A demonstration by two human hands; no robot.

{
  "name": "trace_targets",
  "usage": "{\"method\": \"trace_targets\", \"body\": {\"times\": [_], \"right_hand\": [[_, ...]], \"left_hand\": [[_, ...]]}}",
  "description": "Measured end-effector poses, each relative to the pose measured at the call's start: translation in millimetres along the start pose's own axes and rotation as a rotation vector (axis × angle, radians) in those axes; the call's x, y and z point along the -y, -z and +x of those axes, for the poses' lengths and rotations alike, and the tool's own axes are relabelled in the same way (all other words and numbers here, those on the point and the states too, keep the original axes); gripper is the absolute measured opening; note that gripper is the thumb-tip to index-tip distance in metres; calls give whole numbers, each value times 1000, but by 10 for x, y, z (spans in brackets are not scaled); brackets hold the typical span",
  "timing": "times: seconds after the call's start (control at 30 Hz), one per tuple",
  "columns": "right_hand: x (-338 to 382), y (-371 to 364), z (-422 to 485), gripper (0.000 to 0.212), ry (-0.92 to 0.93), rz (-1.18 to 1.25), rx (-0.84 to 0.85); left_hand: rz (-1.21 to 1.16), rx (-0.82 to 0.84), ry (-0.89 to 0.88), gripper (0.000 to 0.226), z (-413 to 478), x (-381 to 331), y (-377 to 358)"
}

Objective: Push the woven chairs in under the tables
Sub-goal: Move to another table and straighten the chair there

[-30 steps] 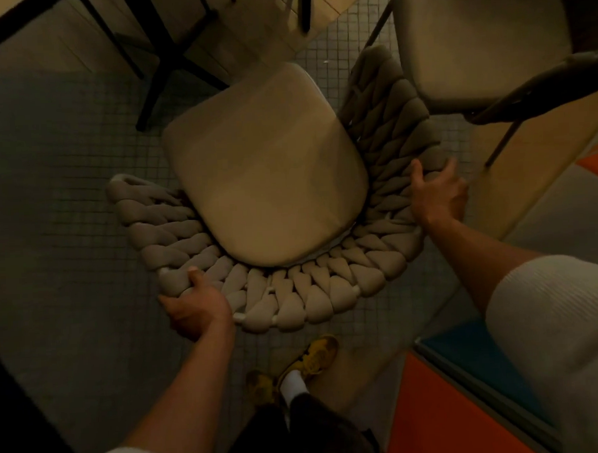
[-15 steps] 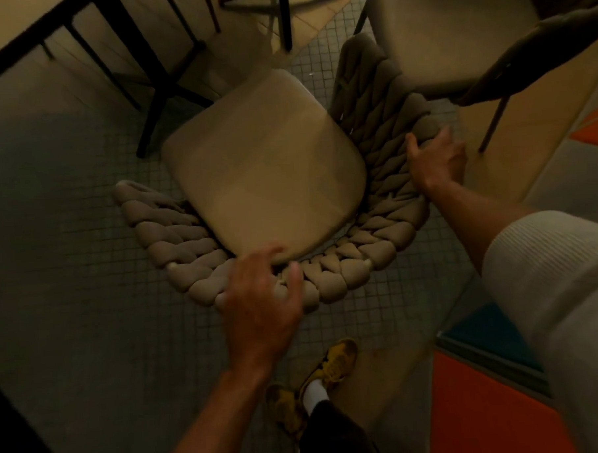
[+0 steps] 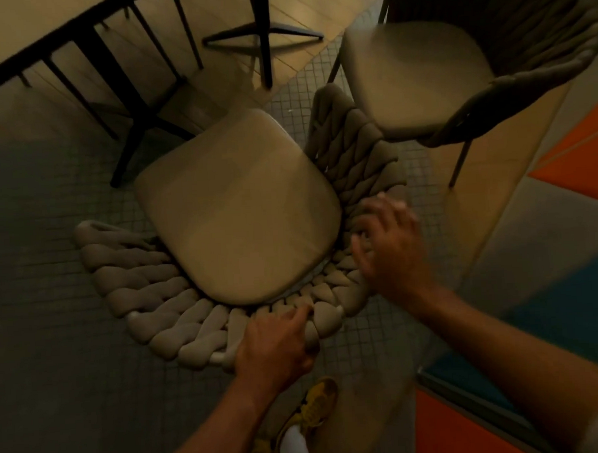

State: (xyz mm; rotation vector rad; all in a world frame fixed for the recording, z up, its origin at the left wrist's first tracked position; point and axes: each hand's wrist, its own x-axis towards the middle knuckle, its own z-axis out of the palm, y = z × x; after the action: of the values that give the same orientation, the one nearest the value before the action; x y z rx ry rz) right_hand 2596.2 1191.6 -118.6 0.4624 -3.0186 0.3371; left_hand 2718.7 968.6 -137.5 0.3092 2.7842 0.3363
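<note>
Tiled floor (image 3: 49,357), dim light. Low centre: my left hand (image 3: 275,350) clamped on woven chair (image 3: 163,300) back rim, ready to shove. Right of centre: my right hand (image 3: 391,249) blurred, fingers apart over weave. Upper left: table (image 3: 25,36), chair seat short of it.

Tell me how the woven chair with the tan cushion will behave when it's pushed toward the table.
The woven chair probably slides rather than rolls, on a tiled floor. Its padded braid likely gives slightly under the left hand. The thin-legged frame suggests it is fairly light.
</note>
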Motion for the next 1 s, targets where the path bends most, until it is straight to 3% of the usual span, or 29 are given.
{"method": "trace_targets", "body": {"times": [0.13,0.23,0.47,0.8,1.0], "right_hand": [[176,-94,-409,47,334,-16,213],[119,-209,-386,51,356,-58,208],[-69,-267,-166,28,426,-12,89],[-457,-222,313,29,496,-45,115],[-579,-215,576,26,501,-4,102]], "left_hand": [[1,24,32,54,-4,-39,45],[-6,24,46,58,17,-37,25],[-32,41,96,51,154,-124,6],[43,45,126,41,615,-351,44],[3,18,171,49,849,-383,82]]}}
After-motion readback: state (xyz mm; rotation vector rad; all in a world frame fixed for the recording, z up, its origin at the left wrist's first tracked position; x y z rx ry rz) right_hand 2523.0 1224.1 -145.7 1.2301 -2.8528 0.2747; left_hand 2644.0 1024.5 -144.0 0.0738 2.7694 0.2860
